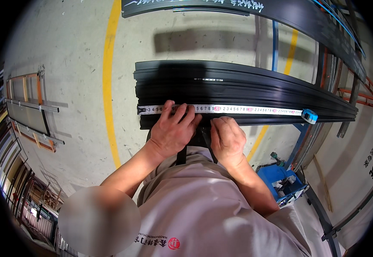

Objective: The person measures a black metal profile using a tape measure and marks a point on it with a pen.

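Note:
Several long black metal profiles (246,92) lie side by side in front of me. A white tape measure (238,109) is pulled out along the nearest ones. Its hooked end sits at their left end, and its blue case (309,116) rests toward the right. My left hand (171,132) lies over the tape with its fingers apart, pressing it onto the profile. Just right of it, my right hand (229,139) is closed at the near edge of the profiles, below the tape. Whatever its fingers pinch, if anything, is hidden.
Another dark profile (280,21) with white handwriting runs across the far side. A blue crate (280,182) holding tools and small items stands at right. At left are framed racks (32,107). Yellow lines (108,64) mark the grey floor.

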Motion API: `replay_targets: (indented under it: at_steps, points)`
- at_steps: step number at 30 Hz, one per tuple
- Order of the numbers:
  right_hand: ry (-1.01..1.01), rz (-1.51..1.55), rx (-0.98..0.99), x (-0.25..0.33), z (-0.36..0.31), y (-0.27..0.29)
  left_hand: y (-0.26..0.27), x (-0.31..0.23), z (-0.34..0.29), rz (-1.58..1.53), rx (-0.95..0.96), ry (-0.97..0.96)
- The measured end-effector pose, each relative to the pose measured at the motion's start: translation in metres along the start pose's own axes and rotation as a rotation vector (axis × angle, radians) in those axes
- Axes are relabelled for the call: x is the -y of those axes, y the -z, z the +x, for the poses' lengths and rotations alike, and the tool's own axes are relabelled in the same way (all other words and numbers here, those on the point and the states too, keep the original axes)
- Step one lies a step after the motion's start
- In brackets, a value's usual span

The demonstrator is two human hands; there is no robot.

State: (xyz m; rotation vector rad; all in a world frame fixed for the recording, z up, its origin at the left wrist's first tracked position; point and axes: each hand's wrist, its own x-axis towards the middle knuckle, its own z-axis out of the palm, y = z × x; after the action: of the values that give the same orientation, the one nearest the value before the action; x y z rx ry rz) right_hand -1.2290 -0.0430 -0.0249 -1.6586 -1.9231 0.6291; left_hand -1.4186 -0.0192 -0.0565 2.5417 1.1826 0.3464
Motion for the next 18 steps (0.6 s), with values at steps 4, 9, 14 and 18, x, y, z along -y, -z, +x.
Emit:
replay_targets:
  at_steps: [4, 9, 14, 18]
  points:
    - [0.036, -0.021, -0.019, 0.0006, 0.0028, 0.0004, -0.0042, 0.0005, -0.0024, -0.009, -0.006, -0.004]
    - [0.017, -0.005, 0.004, -0.0008, 0.0017, 0.0014, 0.0000, -0.0017, 0.0032, 0.012, -0.017, 0.009]
    - [0.015, -0.001, -0.014, -0.0012, 0.0031, 0.0006, 0.0007, -0.0007, 0.0034, 0.012, -0.012, 0.006]
    - [0.016, -0.001, 0.002, 0.0000, 0.0064, 0.0025, -0.0012, -0.0010, 0.0028, 0.002, -0.024, 0.011]
